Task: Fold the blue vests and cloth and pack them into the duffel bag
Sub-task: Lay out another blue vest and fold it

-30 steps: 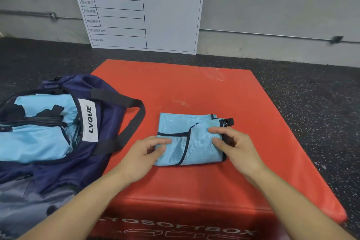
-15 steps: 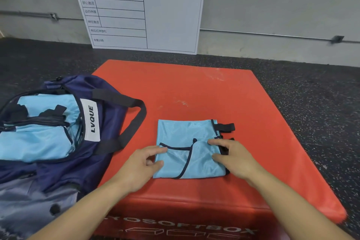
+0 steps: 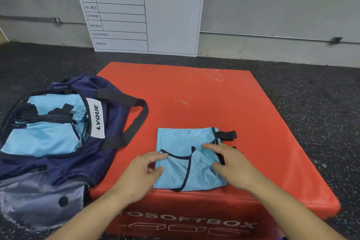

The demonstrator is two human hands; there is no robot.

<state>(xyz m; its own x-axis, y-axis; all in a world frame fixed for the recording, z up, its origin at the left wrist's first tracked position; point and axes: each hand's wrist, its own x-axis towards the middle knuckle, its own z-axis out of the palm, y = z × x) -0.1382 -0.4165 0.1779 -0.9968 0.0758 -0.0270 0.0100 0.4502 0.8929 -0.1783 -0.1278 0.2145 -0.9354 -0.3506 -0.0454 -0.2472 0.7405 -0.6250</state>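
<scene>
A folded light-blue vest [image 3: 187, 163] with dark trim lies near the front edge of the red soft box [image 3: 194, 95]. My left hand [image 3: 140, 175] pinches the vest's left edge between thumb and forefinger. Resting flat on the right side of the vest is my right hand [image 3: 231, 165], its fingers straight. A black strap tab [image 3: 227, 135] sticks out at the vest's far right corner. The navy duffel bag [image 3: 64, 163] lies open to the left of the box, and folded blue vests [image 3: 44, 138] show inside it.
One black handle [image 3: 134, 121] of the bag drapes onto the box's left edge. A white schedule board [image 3: 144, 11] leans on the wall behind. Dark speckled floor [image 3: 311, 103] surrounds the box.
Both hands have slid the folded vest toward me, closer to the box's front edge. The bag has not moved.
</scene>
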